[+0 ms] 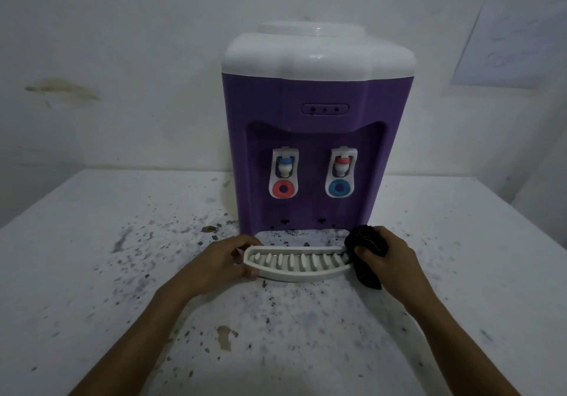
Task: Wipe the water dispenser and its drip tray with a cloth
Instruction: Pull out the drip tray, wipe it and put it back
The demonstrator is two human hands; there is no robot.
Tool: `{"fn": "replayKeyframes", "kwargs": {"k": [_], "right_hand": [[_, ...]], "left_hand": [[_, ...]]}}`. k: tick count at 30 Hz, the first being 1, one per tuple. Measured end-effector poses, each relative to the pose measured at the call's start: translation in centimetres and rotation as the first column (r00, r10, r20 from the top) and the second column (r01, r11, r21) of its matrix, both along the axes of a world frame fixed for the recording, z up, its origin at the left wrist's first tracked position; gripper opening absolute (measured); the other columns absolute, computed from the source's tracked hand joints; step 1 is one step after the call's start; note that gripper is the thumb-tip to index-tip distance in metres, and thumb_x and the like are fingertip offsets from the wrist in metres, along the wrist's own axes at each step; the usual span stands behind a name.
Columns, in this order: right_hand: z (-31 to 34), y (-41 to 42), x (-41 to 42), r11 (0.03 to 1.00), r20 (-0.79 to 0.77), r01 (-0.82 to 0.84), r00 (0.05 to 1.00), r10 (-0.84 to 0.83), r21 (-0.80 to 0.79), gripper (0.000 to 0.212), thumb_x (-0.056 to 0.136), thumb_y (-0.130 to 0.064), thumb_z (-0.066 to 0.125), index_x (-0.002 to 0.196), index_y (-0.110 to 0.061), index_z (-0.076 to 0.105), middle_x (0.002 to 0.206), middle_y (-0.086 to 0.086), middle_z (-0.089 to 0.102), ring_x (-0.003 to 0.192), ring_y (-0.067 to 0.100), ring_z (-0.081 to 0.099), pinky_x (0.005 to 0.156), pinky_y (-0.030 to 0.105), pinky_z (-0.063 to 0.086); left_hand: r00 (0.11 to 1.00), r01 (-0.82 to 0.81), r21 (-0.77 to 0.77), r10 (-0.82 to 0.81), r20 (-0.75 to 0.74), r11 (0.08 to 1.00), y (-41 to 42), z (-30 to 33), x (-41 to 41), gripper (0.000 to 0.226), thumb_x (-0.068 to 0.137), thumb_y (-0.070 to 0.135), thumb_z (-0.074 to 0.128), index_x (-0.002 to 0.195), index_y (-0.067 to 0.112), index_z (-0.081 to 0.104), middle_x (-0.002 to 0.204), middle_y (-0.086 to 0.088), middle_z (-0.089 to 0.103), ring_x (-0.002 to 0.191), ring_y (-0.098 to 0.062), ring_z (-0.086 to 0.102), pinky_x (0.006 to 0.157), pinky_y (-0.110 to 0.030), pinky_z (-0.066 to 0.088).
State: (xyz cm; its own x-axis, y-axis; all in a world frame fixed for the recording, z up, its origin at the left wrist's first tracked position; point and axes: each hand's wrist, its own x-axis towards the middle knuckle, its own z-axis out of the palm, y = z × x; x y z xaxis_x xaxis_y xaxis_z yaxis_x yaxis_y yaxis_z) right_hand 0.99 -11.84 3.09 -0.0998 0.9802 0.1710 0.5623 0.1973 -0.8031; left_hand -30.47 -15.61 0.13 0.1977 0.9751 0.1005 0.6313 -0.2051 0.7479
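I've got the purple water dispenser w/ white top standing at the far edge of the table, backed against the wall, roughly centre. Two taps in its front recess: the left one has a blue cap over a red push ring, the right one a red cap over a blue ring.

The drip tray is off the dispenser, lying on the table just in front of its base, white, curved, slats up, long side running left-right. It sits between my two hands.

My left hand grips the tray's left end, fingers curled over the far rim, thumb on the near edge. My right hand is at the tray's right end, fingers bunched round a black cloth; the cloth touches the right end of the tray and a tail hangs down onto the table by the near rim.

Tabletop is white w/ dark specks and stains, densest around the tray and left of the dispenser base. A pale sheet is stuck on the wall, upper right.
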Motion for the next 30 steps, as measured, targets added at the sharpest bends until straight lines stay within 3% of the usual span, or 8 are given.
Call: {"fn": "replayKeyframes", "kwargs": {"k": [5, 12, 16, 19, 24, 28, 30], "right_hand": [[-0.6, -0.1, -0.2, 0.999, -0.049, 0.025, 0.998, -0.027, -0.034, 0.016, 0.088, -0.02, 0.063, 0.103, -0.024, 0.059, 0.087, -0.012, 0.063, 0.079, 0.0, 0.058, 0.06, 0.016, 0.04], [-0.4, 0.1, 0.0, 0.999, -0.062, 0.03, 0.998, -0.032, -0.033, 0.018, 0.088, -0.019, 0.063, 0.105, -0.022, 0.06, 0.091, -0.006, 0.066, 0.085, 0.012, 0.062, 0.066, 0.02, 0.045], [0.8, 0.3, 0.3, 0.986, -0.037, 0.103, 0.994, -0.099, 0.132, 0.024, 0.088, -0.017, 0.064, 0.111, -0.022, 0.057, 0.089, -0.008, 0.061, 0.076, -0.002, 0.055, 0.057, 0.006, 0.04], [1.3, 1.1, 0.0, 0.982, 0.07, 0.095, 0.992, -0.107, 0.163, 0.032, 0.087, -0.02, 0.066, 0.117, -0.015, 0.059, 0.092, -0.001, 0.064, 0.075, 0.006, 0.055, 0.057, 0.007, 0.038], [1.4, 1.7, -1.2, 0.995, 0.36, -0.033, 0.933, -0.004, 0.096, 0.022, 0.085, -0.026, 0.068, 0.105, -0.015, 0.067, 0.091, 0.006, 0.071, 0.068, 0.011, 0.055, 0.052, 0.015, 0.036], [1.5, 1.1, -2.2, 0.977, 0.372, -0.142, 0.925, 0.074, 0.16, 0.02, 0.084, -0.021, 0.069, 0.103, -0.016, 0.068, 0.09, 0.003, 0.071, 0.07, 0.01, 0.055, 0.053, 0.008, 0.034], [1.6, 0.6, -2.2, 0.971, 0.348, -0.155, 0.934, 0.084, 0.181, 0.022, 0.084, -0.017, 0.069, 0.106, -0.017, 0.067, 0.091, 0.003, 0.07, 0.075, 0.013, 0.059, 0.059, 0.015, 0.039]], "left_hand": [[0.996, -0.013, -0.05, 0.018, 0.089, 0.999, 0.3, 0.0, -0.1, 0.044, 0.072, 0.032, 0.079, 0.111, 0.032, 0.06, 0.108, 0.013, 0.067, 0.099, -0.004, 0.064, 0.086, -0.024, 0.053], [0.987, -0.049, -0.081, 0.061, 0.149, 0.996, 0.3, 0.3, 0.2, 0.036, 0.074, 0.037, 0.076, 0.107, 0.033, 0.063, 0.105, 0.013, 0.069, 0.094, -0.002, 0.065, 0.082, -0.022, 0.053], [0.983, -0.068, -0.018, 0.07, 0.167, 0.998, 0.3, 0.2, 0.5, 0.037, 0.074, 0.028, 0.078, 0.109, 0.029, 0.063, 0.103, 0.01, 0.069, 0.094, -0.004, 0.064, 0.08, -0.018, 0.052], [0.983, -0.053, 0.018, 0.049, 0.178, 0.998, 0.3, 0.1, 0.8, 0.038, 0.073, 0.019, 0.08, 0.105, 0.031, 0.064, 0.101, 0.013, 0.067, 0.092, -0.006, 0.064, 0.076, -0.016, 0.052], [0.977, -0.047, 0.073, 0.031, 0.211, 0.996, 0.3, 0.0, 0.8, 0.044, 0.071, 0.014, 0.079, 0.105, 0.038, 0.063, 0.102, 0.013, 0.067, 0.095, -0.009, 0.064, 0.081, -0.021, 0.053], [0.976, -0.055, 0.08, 0.037, 0.216, 0.995, 0.7, -0.2, 0.3, 0.045, 0.069, 0.014, 0.081, 0.108, 0.032, 0.067, 0.104, 0.009, 0.069, 0.098, -0.013, 0.064, 0.084, -0.026, 0.054], [0.974, -0.061, 0.066, 0.045, 0.222, 0.996, 0.7, -0.2, 0.2, 0.045, 0.068, 0.015, 0.081, 0.11, 0.027, 0.068, 0.104, 0.008, 0.07, 0.098, -0.011, 0.065, 0.085, -0.027, 0.054]]}}
